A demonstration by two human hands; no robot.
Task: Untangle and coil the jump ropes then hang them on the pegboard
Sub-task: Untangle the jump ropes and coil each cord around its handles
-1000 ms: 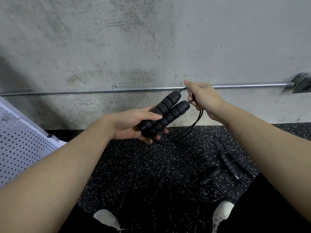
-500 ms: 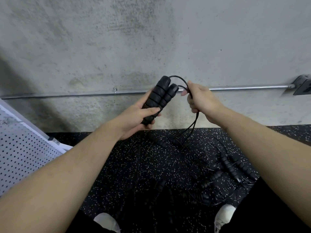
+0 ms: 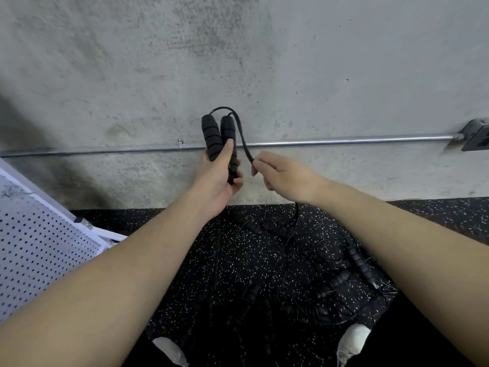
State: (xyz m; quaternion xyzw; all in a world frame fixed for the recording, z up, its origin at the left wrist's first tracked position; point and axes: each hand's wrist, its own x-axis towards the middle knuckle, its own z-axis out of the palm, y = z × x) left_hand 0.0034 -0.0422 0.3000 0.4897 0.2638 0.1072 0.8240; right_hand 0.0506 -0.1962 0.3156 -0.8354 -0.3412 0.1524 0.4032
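Coiling begins: left hand [image 3: 219, 176] grips both handles [image 3: 218, 137] upright, right hand [image 3: 285, 178] pinches the cord [image 3: 244, 144]; next, wrap it around the handles

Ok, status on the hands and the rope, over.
Left hand grips both handles upright. Right hand pinches the cord just off them. Rest of the ropes tangled on the floor; pegboard at left.

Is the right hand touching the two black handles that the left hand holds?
Apart. The head view shows bare wall between the right hand and the handles; it pinches only the cord.
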